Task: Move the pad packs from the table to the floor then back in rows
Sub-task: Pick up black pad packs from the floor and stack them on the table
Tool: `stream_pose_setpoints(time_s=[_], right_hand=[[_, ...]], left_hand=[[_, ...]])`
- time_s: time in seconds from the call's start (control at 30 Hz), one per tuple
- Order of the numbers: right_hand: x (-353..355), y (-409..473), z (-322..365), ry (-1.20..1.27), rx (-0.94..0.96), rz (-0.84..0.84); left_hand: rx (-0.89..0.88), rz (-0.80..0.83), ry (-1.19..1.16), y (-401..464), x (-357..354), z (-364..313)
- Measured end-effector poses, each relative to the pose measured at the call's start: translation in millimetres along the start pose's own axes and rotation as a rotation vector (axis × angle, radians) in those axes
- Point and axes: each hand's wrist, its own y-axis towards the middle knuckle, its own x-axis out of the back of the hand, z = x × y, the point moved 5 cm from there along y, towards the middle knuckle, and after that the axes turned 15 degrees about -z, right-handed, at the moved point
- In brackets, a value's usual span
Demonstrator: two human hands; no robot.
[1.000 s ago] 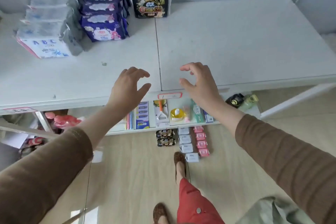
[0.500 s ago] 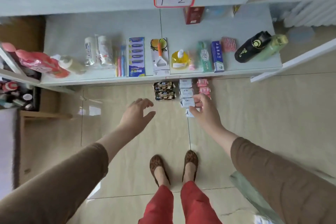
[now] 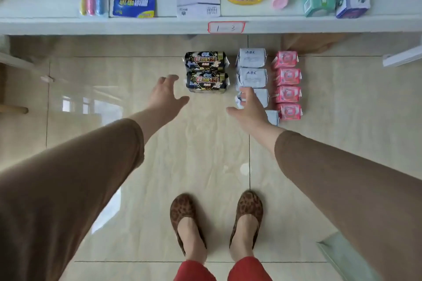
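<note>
Head view: pad packs on floor [image 3: 159, 189] in three rows below shelf [image 3: 91, 26]: two black packs [image 3: 206, 72], pale ABC packs [image 3: 251, 67], four pink packs [image 3: 287, 85]. Left hand [image 3: 165, 94] spread, empty, just beside nearer black pack. Right hand [image 3: 250, 108] spread over nearer ABC packs, contact unclear. Risk, judged: glossy tile plus slick soft plastic wrap, so pillowy packs may slide or knock neighbours, breaking rows.
</note>
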Motion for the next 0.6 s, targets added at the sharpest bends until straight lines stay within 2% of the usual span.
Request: stream_pose_setpoints(time_s=[0.3,0.53,0.6], right_hand=[[-88,100,-19,0.009,0.152,-0.114],[-117,122,-28,-0.02,0.266,-0.229],[-124,117,-34,-0.021,0.274,-0.213]], left_hand=[[-0.02,-0.131,-0.027,112,-88,28],[-0.041,-0.069,-0.043,165,-125,11],[-0.033,-0.048,-0.028,168,-134,8]])
